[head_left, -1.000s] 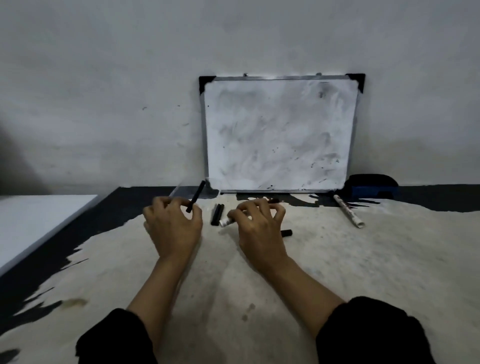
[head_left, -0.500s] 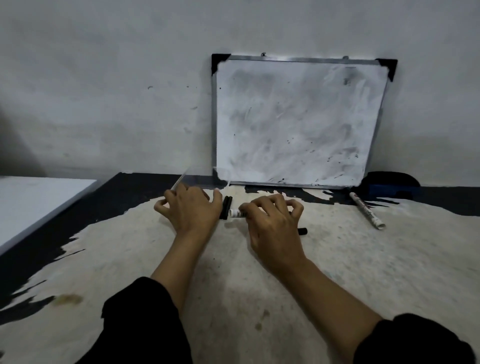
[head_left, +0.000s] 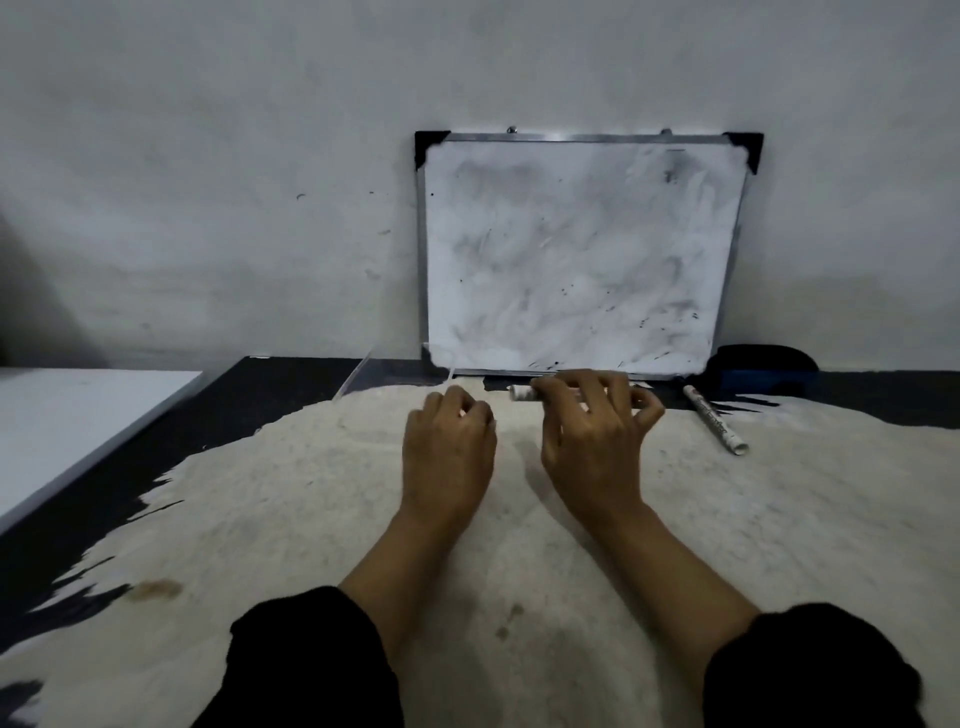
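You'd picked the white marker (head_left: 523, 393) up off the table, right hand (head_left: 597, 447) wrapped round it just below the whiteboard (head_left: 582, 249). Left hand (head_left: 449, 452) sat curled beside it, couldn't tell if it held anything. Uncapping's probably next.

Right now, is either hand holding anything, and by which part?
The right hand grips a white marker around its middle, one end sticking out leftward. The left hand is curled; whether it holds anything cannot be told.

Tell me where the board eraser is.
In the head view the eraser sits on the right by the wall, beside the whiteboard's lower right corner and just behind the loose marker.
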